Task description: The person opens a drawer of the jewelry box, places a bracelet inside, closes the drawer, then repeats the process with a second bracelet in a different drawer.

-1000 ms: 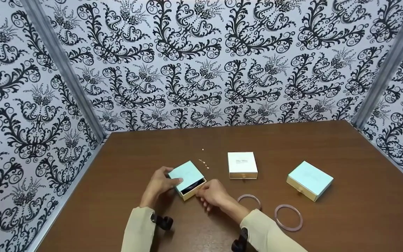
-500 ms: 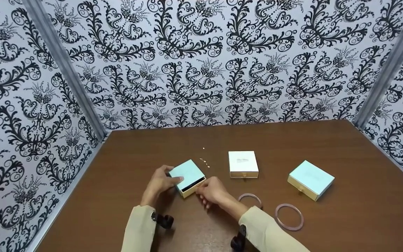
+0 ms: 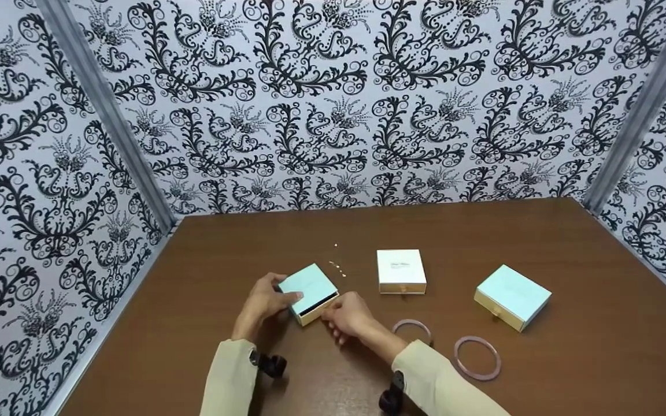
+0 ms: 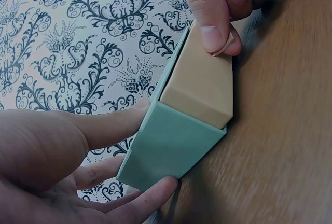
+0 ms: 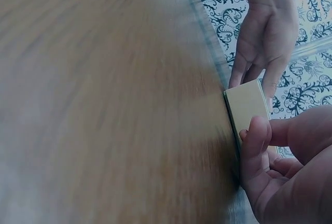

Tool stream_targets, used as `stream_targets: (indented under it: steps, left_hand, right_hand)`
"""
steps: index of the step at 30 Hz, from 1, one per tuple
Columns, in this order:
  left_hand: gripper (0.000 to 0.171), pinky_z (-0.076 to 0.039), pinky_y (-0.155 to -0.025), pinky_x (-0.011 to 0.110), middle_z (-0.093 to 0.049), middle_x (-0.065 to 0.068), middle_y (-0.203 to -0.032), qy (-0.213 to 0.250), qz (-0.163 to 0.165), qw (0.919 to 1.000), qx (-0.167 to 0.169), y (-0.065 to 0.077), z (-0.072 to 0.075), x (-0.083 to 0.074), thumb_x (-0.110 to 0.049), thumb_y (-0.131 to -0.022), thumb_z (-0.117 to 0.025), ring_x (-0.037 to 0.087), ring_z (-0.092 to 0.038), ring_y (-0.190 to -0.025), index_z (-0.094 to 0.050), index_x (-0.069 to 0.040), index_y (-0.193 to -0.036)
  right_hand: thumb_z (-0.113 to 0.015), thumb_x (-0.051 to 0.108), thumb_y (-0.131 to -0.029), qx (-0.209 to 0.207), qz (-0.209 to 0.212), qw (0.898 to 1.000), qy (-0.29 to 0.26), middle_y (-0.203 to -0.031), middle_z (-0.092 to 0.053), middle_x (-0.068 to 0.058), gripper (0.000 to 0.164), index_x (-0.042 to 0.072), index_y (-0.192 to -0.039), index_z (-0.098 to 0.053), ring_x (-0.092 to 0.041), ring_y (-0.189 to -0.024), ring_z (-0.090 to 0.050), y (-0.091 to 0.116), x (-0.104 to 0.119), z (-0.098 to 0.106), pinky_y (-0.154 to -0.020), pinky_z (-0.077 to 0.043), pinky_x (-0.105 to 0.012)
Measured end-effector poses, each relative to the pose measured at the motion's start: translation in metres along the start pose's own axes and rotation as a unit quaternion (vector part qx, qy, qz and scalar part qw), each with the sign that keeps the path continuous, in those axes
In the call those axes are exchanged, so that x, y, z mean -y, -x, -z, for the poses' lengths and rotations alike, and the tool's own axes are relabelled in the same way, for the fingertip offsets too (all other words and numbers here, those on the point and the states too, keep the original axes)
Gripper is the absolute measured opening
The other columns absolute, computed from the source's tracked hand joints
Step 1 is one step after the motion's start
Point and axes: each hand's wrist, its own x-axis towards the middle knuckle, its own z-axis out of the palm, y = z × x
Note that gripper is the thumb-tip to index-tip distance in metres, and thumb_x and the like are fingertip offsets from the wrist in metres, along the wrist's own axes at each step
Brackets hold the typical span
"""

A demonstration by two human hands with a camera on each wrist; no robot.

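Note:
A mint-green drawer box (image 3: 307, 284) lies on the table, its cream drawer (image 4: 201, 81) sticking out a little from the sleeve with a narrow dark gap along the top. With the thumb on top and fingers along the side, my left hand (image 3: 265, 300) grips the green sleeve (image 4: 168, 143). At the drawer's front, my right hand (image 3: 348, 315) pinches the small pull tab (image 4: 226, 45) between thumb and forefinger. What the drawer holds is hidden.
A white drawer box (image 3: 400, 268) and another mint-green box (image 3: 513, 294) stand to the right. Two pinkish bangles (image 3: 477, 377) lie near my right forearm. Behind the held box is a row of small pale bits (image 3: 339, 268). Patterned walls border the table (image 3: 240, 242).
The drawer has slid further into the green sleeve, and the dark gap has narrowed. My right hand has moved slightly with it; the left hand keeps its grip on the box.

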Motion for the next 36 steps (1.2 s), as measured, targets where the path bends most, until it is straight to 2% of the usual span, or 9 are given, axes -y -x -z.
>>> stream_targets:
  steps: [8,16,21,28,36]
  left_hand:
    - [0.061,-0.047,-0.101,0.051,-0.057,0.026,-0.132,-0.003,-0.007,1.0,0.004,0.0003,0.0001,0.001,-0.02,-0.085,-0.08,0.036,-0.057,-0.118,-0.055,0.0,-0.136]
    - [0.06,-0.046,-0.104,0.052,-0.058,0.026,-0.132,-0.006,-0.008,0.9999,0.0,0.0001,0.0004,0.0002,-0.021,-0.085,-0.081,0.037,-0.057,-0.121,-0.056,0.0,-0.135]
    - [0.06,-0.047,-0.102,0.05,-0.06,0.026,-0.129,-0.008,-0.011,0.9999,-0.004,0.0001,-0.0002,0.0005,-0.02,-0.084,-0.082,0.036,-0.058,-0.117,-0.056,0.001,-0.134]
    - [0.061,-0.05,-0.09,0.043,-0.061,0.026,-0.119,0.012,-0.032,0.9994,0.001,0.0011,0.0013,0.0013,-0.017,-0.084,-0.081,0.029,-0.061,-0.101,-0.054,0.006,-0.134]
    - [0.06,-0.05,-0.095,0.047,-0.061,0.027,-0.123,0.003,-0.036,0.9993,0.005,0.0028,0.0025,0.0009,-0.017,-0.085,-0.08,0.031,-0.06,-0.106,-0.054,0.005,-0.134]
  right_hand:
    - [-0.068,0.013,-0.093,-0.01,-0.009,1.0,0.004,-0.051,-0.053,0.001,0.021,0.0,-0.077,-0.072,-0.006,-0.034,-0.049,-0.0025,0.0009,-0.0007,-0.036,-0.046,-0.023]
    - [-0.068,0.013,-0.093,-0.011,-0.015,1.0,-0.001,-0.052,-0.054,0.001,0.019,0.001,-0.079,-0.073,-0.006,-0.034,-0.049,-0.006,0.0007,-0.0011,-0.036,-0.046,-0.023]
    - [-0.069,0.013,-0.093,-0.01,-0.016,1.0,-0.007,-0.051,-0.054,0.001,0.019,0.0,-0.08,-0.073,-0.006,-0.034,-0.049,-0.0071,-0.0005,-0.0019,-0.036,-0.046,-0.023]
    - [-0.068,0.012,-0.092,-0.007,-0.004,1.0,-0.019,-0.05,-0.054,0.002,0.021,-0.003,-0.078,-0.072,-0.007,-0.033,-0.049,-0.007,-0.0013,-0.0015,-0.036,-0.046,-0.024]
    - [-0.069,0.013,-0.091,-0.011,-0.014,1.0,-0.021,-0.05,-0.053,0.002,0.021,-0.001,-0.076,-0.071,-0.007,-0.033,-0.048,-0.0074,-0.0002,-0.0022,-0.035,-0.046,-0.024]
